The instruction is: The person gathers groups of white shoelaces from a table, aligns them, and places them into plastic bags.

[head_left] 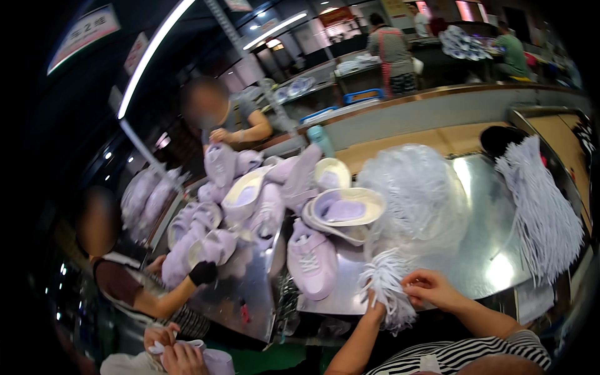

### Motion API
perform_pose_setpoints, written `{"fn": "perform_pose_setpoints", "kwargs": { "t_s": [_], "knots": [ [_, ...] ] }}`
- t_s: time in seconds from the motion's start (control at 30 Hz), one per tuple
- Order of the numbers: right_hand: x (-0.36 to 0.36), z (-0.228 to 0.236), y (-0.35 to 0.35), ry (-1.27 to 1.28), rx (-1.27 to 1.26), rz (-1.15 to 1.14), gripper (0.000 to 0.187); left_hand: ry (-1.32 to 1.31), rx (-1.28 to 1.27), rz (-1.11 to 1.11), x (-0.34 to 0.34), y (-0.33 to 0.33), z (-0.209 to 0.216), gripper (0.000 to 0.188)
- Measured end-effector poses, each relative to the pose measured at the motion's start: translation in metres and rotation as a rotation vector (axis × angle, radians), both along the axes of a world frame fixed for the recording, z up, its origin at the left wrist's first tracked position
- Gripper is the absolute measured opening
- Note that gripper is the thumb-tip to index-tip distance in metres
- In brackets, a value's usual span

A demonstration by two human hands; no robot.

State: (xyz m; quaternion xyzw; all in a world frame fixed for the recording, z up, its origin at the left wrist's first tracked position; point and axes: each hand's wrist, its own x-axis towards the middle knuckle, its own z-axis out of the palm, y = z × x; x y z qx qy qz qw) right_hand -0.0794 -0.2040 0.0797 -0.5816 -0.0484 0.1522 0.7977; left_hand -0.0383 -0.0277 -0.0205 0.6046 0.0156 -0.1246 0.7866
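Note:
A bunch of white shoelaces [389, 280] hangs gathered in front of my body, its loose ends fanning out at top and bottom. My left hand [375, 306] is closed around the bunch from the left; the laces hide part of its fingers. On the other side, my right hand [430, 289] pinches at a strand along the bunch's edge with thumb and fingertips. Just beyond, a lilac sneaker [310, 262] with white laces lies on the metal tabletop [478, 269]. Behind it sit stacked lilac shoes with cream linings [350, 207].
A clear plastic bag of white laces [409, 187] lies on the table. More long laces [540, 212] drape at the right. Lilac shoes [215, 206] pile up at the left, near a teal bottle [320, 139]. Co-workers sit left and across; one's hands [172, 350] handle a shoe.

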Motion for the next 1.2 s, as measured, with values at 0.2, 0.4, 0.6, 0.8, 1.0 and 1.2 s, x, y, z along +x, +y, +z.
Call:
{"fn": "perform_pose_setpoints", "kwargs": {
  "t_s": [0.2, 0.4, 0.6, 0.8, 1.0, 1.2],
  "knots": [
    [-0.018, 0.020, -0.002, 0.021, 0.099, 0.188, 0.023, 0.009, -0.002, 0.015, 0.000, 0.009, -0.006, 0.012],
    [-0.004, -0.003, -0.004, 0.143, 0.021, 0.105, 0.024, -0.016, 0.016, -0.019, 0.010, 0.003, -0.001, 0.013],
    [-0.005, -0.001, 0.005, 0.080, 0.026, 0.418, 0.017, -0.122, 0.055, 0.020, 0.011, 0.005, 0.008, 0.015],
    [0.010, 0.035, -0.010, -0.366, -0.250, -0.261, 0.019, -0.280, 0.212, -0.069, 0.034, 0.009, -0.003, 0.016],
    [0.007, 0.035, 0.027, -1.012, -0.721, -0.288, 0.040, -0.204, 0.111, -0.056, 0.028, 0.026, -0.009, 0.023],
    [0.014, 0.042, 0.041, -1.030, -0.766, -0.198, 0.049, -0.126, -0.021, -0.115, 0.020, 0.024, -0.002, 0.031]
  ]
}}
